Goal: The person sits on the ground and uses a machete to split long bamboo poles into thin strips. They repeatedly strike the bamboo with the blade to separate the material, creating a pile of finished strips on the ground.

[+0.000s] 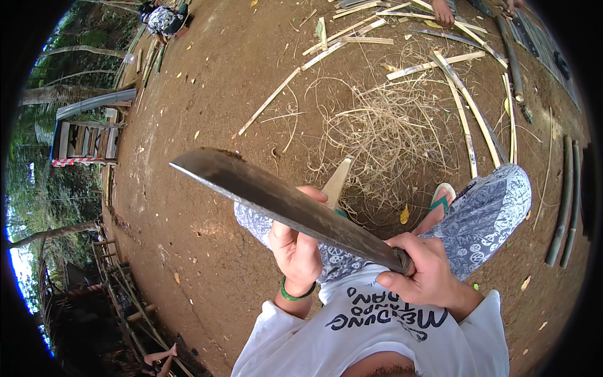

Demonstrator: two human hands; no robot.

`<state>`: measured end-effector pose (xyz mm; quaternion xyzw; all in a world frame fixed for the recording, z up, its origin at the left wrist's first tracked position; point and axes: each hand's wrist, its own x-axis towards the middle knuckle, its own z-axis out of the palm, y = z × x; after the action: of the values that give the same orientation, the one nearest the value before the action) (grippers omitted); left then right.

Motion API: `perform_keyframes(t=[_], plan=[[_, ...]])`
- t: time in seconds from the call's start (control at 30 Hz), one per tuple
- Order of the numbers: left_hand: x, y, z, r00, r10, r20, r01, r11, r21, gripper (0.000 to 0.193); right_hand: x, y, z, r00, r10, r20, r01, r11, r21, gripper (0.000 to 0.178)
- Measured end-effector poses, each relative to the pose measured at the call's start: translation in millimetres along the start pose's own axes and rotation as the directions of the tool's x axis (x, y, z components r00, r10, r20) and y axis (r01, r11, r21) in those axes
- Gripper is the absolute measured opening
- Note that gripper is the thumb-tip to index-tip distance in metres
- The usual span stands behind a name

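Note:
A broad, dark-bladed machete (270, 195) slants across the front of my body, its tip up to the left. Its short handle is in the closed grip of my right hand (424, 267). My left hand (296, 251), with a green band at the wrist, is at the middle of the blade. Its fingers come up behind the blade, and one fingertip shows above the upper edge; the blade hides part of the grip. A pale, flat wooden or bamboo slat (338, 182) sticks out beyond the blade, its lower end hidden.
A tangled heap of thin shavings (392, 129) lies on the dirt ground ahead. Pale split strips (468, 100) surround it. Dark poles (568, 201) lie at the right. Another person's hand (443, 11) is at the top; a crouching person (166, 20) is far left. My sandalled foot (440, 204) is beside the heap.

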<state>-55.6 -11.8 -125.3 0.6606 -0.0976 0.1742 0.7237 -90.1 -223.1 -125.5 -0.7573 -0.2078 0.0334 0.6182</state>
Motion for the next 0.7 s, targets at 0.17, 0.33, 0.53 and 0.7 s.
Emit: perform_keyframes(t=[0.17,0.33,0.53,0.7], plan=[[-12.2,1.5,-9.0,0.999,0.006,-0.037,-0.002,0.996,0.091,0.028,-6.6,4.9,10.7,0.999,0.033,0.005,-0.033,0.995,0.099,0.044],[-15.3,13.0,6.1,0.978,-0.147,-0.146,0.135,0.987,-0.085,0.033,0.5,2.6,12.1,0.981,0.117,0.153,-0.134,0.985,0.106,0.042],[-20.3,4.6,0.7,0.998,-0.041,-0.047,0.034,0.989,-0.147,0.033,0.9,-6.8,13.9,0.972,0.121,0.199,-0.143,0.984,0.105,0.04],[-32.4,-0.4,-10.8,0.997,-0.047,-0.054,0.045,0.998,-0.033,0.032,-0.3,-8.1,15.3,0.978,0.1,0.183,-0.123,0.986,0.114,0.039]])
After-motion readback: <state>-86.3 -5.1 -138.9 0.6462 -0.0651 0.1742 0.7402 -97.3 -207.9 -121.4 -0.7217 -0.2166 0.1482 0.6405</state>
